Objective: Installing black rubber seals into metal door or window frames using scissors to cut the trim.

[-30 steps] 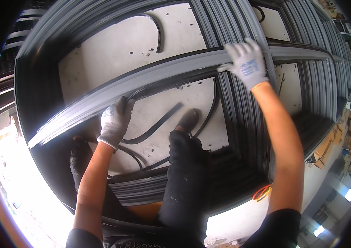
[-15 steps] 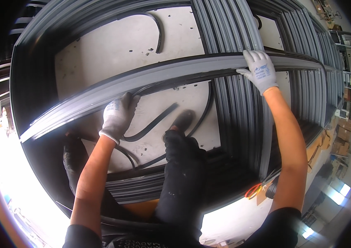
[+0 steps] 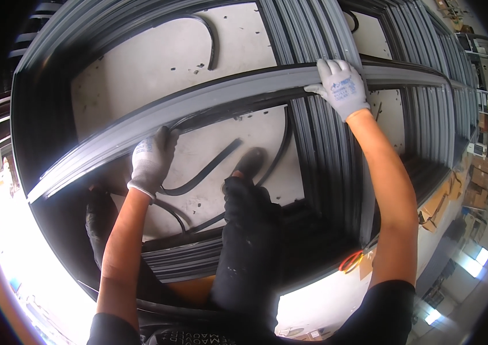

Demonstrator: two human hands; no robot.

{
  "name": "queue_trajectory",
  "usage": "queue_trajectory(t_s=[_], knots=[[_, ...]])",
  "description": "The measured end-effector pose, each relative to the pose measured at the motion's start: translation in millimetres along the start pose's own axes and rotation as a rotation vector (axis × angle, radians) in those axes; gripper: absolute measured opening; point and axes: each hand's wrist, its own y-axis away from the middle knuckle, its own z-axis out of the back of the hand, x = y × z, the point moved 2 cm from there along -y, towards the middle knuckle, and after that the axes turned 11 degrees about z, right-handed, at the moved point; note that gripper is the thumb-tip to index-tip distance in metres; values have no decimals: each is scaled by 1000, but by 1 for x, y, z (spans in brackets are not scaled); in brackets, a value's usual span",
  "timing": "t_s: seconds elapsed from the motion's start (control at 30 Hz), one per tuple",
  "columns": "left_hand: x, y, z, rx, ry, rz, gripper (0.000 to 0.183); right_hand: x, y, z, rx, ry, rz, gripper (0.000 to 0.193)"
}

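Observation:
A long grey frame bar crosses the view from lower left to upper right, with black edging on it. A thin black rubber strip runs along its near edge from my left hand. My left hand, in a pale grey glove with dark fingertips, is closed at that near edge; the strip meets its fingertips, and part of the grip is hidden. Farther right, my gloved right hand lies over the bar, its fingers bent across the far side and the thumb apart along the near side.
Stacked grey frames lie under the bar and form openings around a pale floor. Loose black strips and dark scraps lie there. My shoe stands inside one opening. An orange loop and cardboard boxes are at the right.
My right hand has slid left along the bar. My left hand has shifted slightly left, and the whole view has moved a little too.

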Motion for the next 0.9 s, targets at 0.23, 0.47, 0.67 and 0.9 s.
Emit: queue_trajectory(t_s=[0.23, 0.47, 0.67, 0.9], knots=[[1, -1, 3, 18, -22, -29, 40, -14, 7, 1, 162, 20, 6, 49], [-2, 0, 3, -11, -8, -21, 38, -14, 0, 15, 331, -52, -11, 61], [-1, -2, 3, -21, -11, -41, 38, 32, -16, 6, 63, -49, -62, 85], [-1, -4, 2, -24, -53, -29, 38, 35, -21, 6, 40, -126, -73, 74]])
